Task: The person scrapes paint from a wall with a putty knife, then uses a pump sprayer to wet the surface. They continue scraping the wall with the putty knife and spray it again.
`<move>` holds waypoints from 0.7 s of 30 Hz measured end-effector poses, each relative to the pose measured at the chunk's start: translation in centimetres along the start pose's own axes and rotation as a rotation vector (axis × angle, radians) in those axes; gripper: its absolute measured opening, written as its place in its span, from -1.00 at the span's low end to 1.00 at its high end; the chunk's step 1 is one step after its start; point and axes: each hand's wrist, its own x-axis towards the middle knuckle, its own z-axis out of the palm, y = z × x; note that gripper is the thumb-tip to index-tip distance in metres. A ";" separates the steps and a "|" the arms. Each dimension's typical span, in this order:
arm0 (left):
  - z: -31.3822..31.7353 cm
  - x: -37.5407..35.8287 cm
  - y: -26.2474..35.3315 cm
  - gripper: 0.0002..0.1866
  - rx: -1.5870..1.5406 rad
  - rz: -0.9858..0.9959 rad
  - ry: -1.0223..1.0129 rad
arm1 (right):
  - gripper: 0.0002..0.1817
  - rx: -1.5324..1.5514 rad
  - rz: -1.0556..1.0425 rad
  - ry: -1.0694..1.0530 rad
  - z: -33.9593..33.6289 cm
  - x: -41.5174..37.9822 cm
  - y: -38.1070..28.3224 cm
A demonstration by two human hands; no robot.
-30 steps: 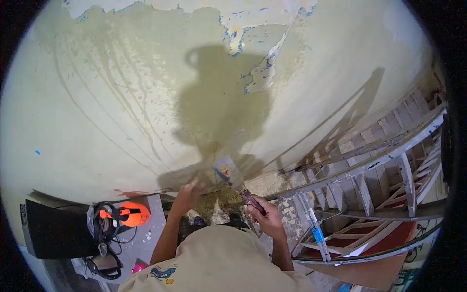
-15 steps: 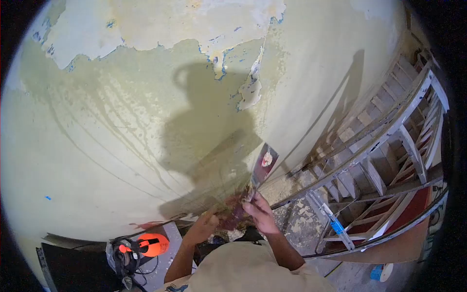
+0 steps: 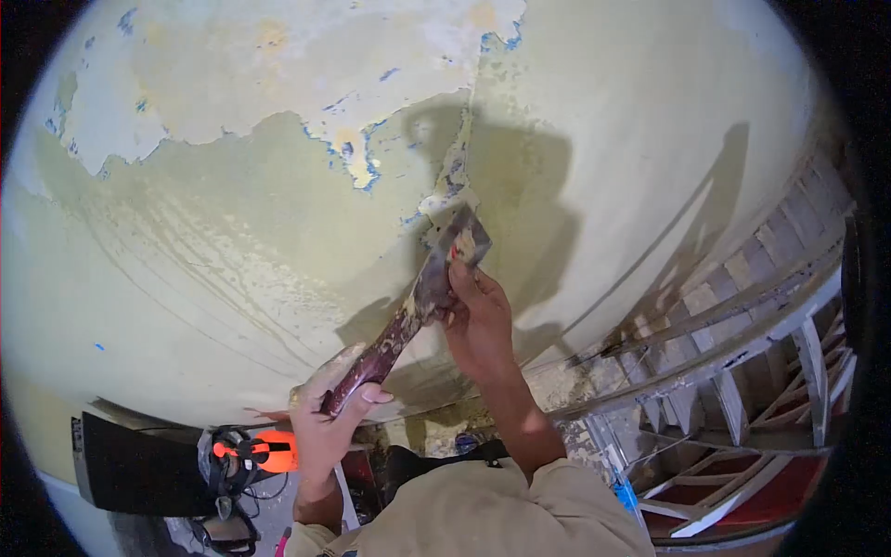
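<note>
A paint scraper (image 3: 390, 348) with a worn dark-red handle and a metal blade slants up across the wall in front of me. My left hand (image 3: 325, 413) is wrapped round the handle's lower end. My right hand (image 3: 483, 330) grips the scraper near the blade, thumb pressed on its face and fingers behind. The blade's end overlaps the lower edge of a narrow peeled strip (image 3: 455, 167) on the pale green wall (image 3: 232, 223). Flecks of pale residue cover the handle and blade.
A large bare patch (image 3: 213, 74) with ragged blue-edged paint spans the wall's top. Wooden stair framing (image 3: 724, 371) curves up on the right. At lower left are an orange-and-black tool (image 3: 276, 452), cables and a black panel (image 3: 139, 469). Paint chips (image 3: 566, 395) litter the floor.
Both hands have risen with the scraper toward the peeled strip. The left hand now holds the handle end, and the right hand has moved up near the blade. The view has shifted right.
</note>
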 end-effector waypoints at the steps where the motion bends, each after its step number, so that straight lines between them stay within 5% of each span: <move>1: 0.4 0.1 0.6 -0.56 -0.001 0.106 0.062 | -0.81 0.027 0.010 -0.054 -0.1 0.5 -0.1; 9: 3.0 -0.6 5.4 -0.43 0.063 -0.214 -0.082 | -0.83 0.206 0.127 -0.001 1.2 1.1 -1.2; 16: 3.5 0.6 4.2 -0.44 0.028 -0.253 -0.109 | -0.83 0.061 0.010 -0.026 0.7 2.0 -1.9; 19: 4.0 0.7 2.3 -0.44 -0.473 -0.474 -0.442 | -0.75 -0.102 0.118 -0.013 0.9 1.0 -2.3; 21: 5.0 1.0 1.5 -0.52 -0.513 -0.473 -0.411 | -0.73 -0.193 0.061 -0.039 -0.2 1.7 -2.0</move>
